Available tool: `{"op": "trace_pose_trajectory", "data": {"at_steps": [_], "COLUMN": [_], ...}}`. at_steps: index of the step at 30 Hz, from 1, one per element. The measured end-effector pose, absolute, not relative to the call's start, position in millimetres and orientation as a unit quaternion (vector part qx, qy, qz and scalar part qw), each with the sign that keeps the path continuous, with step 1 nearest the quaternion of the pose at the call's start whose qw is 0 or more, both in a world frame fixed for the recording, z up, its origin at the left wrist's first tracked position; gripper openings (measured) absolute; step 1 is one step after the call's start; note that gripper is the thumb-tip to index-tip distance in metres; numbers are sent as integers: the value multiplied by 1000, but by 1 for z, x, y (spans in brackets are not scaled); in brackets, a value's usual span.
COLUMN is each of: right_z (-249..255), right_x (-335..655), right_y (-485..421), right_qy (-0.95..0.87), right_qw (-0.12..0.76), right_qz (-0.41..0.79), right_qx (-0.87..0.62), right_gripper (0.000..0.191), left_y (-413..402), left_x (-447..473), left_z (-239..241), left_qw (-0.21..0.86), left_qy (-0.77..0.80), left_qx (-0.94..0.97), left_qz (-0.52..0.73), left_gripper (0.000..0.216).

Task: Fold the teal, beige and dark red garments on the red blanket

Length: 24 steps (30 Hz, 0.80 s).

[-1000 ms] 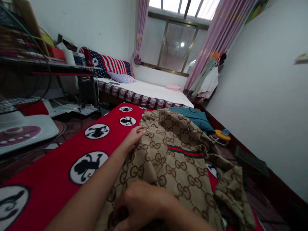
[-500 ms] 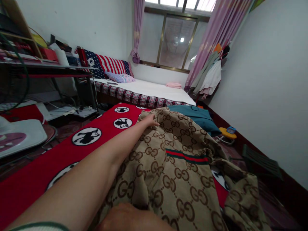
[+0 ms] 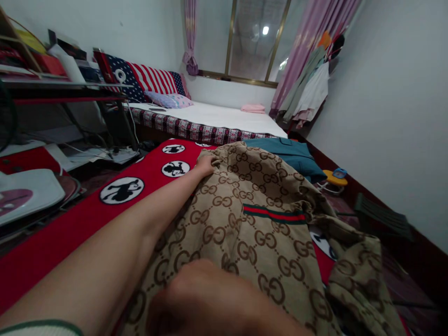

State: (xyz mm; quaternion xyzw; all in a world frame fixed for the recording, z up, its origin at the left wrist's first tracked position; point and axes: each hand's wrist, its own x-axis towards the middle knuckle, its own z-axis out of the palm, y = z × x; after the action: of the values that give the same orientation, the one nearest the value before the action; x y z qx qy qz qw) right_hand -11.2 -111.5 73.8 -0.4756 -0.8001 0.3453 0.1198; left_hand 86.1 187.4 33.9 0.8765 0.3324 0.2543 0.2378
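A tan jacket (image 3: 224, 224) with a brown GG pattern and a green-red-green stripe lies spread in front of me. My left hand (image 3: 206, 165) reaches to its far left edge, fingers closed on the fabric there. Low in the middle, my right hand (image 3: 206, 296) is curled like a fist above the near part of the jacket. It is blurred, and its fingertips are hidden, so what it may hold does not show. Underneath is a red cloth (image 3: 150, 163) with black-and-white round figures.
Folded teal clothing (image 3: 290, 154) lies beyond the jacket. A bed (image 3: 210, 114) stands by the window. On the left are a cluttered desk (image 3: 70, 86) and a white plastic seat (image 3: 38, 186). A yellow stool (image 3: 334, 178) is by the right wall.
My left hand has shifted left and taken the jacket's edge between its fingers. My right hand has risen a little and come further into view. The view has tilted down.
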Motion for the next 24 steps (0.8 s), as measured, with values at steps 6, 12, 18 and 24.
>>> {"op": "trace_pose_trajectory", "data": {"at_steps": [6,12,18,24], "right_z": [69,2,0,40], "right_x": [57,82,76,34], "right_y": [-86,-68,-67,-113], "right_qy": [-638,-625,-610,-654], "right_qw": [302,102,60,42], "right_qz": [30,19,-14,39], "right_qx": [-707,-774,-790,-754], "right_gripper": [34,76,72,57], "left_y": [140,113,110,106], "left_x": [46,4,6,3], "left_z": [39,0,0,1], "left_qw": [138,84,58,50], "left_qy": [192,167,180,175], "left_qx": [955,981,979,980], "left_qz": [180,50,74,85], "left_gripper": [49,65,63,64]}}
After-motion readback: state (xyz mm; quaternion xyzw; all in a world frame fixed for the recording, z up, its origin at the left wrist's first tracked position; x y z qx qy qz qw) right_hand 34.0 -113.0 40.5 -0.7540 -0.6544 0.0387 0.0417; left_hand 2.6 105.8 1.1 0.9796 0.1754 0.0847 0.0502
